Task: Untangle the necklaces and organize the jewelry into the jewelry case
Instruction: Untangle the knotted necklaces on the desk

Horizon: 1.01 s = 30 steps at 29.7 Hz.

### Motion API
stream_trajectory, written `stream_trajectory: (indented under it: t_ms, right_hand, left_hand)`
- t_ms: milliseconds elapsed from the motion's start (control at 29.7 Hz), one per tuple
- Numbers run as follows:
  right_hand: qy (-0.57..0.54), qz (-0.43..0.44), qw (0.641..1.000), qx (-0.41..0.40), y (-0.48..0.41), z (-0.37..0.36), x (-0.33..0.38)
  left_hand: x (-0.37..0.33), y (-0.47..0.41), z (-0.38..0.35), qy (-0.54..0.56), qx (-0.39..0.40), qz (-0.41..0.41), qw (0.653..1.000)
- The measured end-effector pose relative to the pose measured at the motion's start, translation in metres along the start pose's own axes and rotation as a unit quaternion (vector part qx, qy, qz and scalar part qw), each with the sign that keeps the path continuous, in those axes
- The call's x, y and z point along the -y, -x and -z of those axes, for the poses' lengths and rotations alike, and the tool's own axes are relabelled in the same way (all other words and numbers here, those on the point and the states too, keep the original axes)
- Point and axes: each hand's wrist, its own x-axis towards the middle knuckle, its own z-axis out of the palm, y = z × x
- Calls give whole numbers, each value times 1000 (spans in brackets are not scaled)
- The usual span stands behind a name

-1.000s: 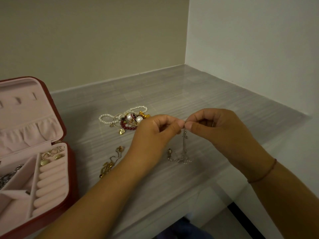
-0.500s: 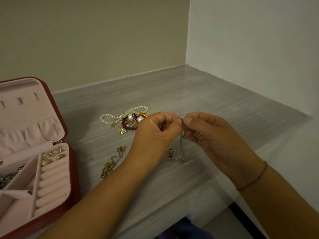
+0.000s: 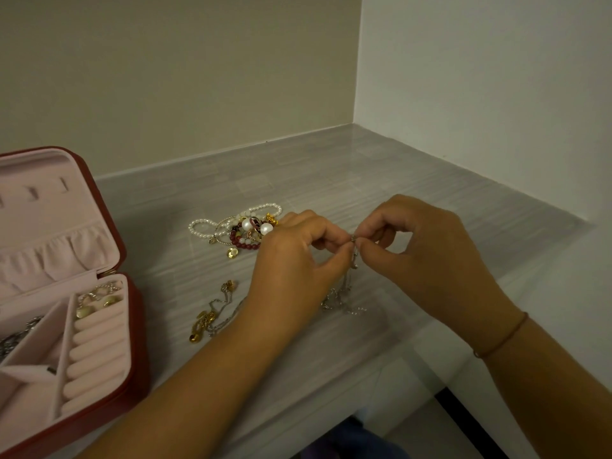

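Right hand [image 3: 427,256] higher, bead pile [image 3: 241,230] beyond

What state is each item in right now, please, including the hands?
jewelry case, open, lid up.
silver chain, pinched at its top by both hands, lower end heaped on the table.
left hand, pinching the chain.
right hand, pinching the chain.
bead and pearl pile, tangled on the table.
gold and silver chains, tangled on the table.

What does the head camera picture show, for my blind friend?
A left hand and right hand pinch a thin silver chain necklace over a grey striped table. Pearl and red bead jewelry lies behind; an open red jewelry case sits left.
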Motion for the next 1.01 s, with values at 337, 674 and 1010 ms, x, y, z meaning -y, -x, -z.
stream_trajectory:
  t_ms: [337, 674, 1010]
  right_hand:
    - [-472, -342, 813, 18, -1, -14, 4]
    - [-565, -329, 741, 154, 3, -20, 9]
    - [-415, -279, 854, 141, 4, -11, 7]
  left_hand:
    - [-4, -4, 0, 274, 27, 212, 938]
    - [1, -7, 1, 444, 67, 317, 835]
    - [-2, -5, 3, 381, 82, 267, 881]
